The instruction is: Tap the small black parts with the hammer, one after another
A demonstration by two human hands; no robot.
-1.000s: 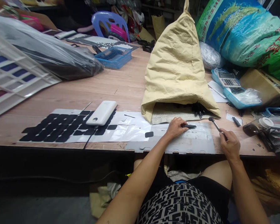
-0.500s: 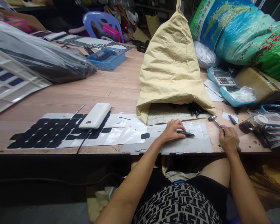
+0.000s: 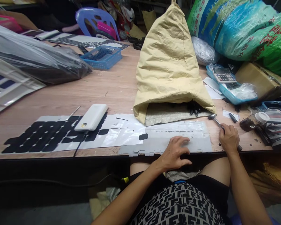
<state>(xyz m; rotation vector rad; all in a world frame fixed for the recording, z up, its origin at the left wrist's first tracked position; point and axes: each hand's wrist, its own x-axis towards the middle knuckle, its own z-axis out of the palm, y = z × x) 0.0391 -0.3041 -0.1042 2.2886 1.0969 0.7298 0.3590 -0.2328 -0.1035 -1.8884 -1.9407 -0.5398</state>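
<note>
My left hand (image 3: pixel 176 152) is open with its fingers spread, over the front edge of a grey mat (image 3: pixel 164 145), and nothing shows in it. My right hand (image 3: pixel 229 139) grips a small hammer (image 3: pixel 216 121) by its handle, the metal head pointing away from me toward the sack. Beyond the mat lies a yellow cloth sack (image 3: pixel 170 62), its mouth facing me, with several black pen-like pieces (image 3: pixel 195 110) inside the opening. A single black rounded patch (image 3: pixel 143 136) rests at the mat's left end.
To the left, a white power bank (image 3: pixel 91 117) with a cable lies on a sheet of black patches (image 3: pixel 39 134). A blue basket (image 3: pixel 103 57) stands farther back. At right are a calculator (image 3: pixel 223 75), a lidded jar (image 3: pixel 253 121) and a carton (image 3: pixel 262 78).
My left hand has let go of the black pen-like piece, which no longer shows, and has drawn back toward me and opened. My right hand still holds the hammer in place.
</note>
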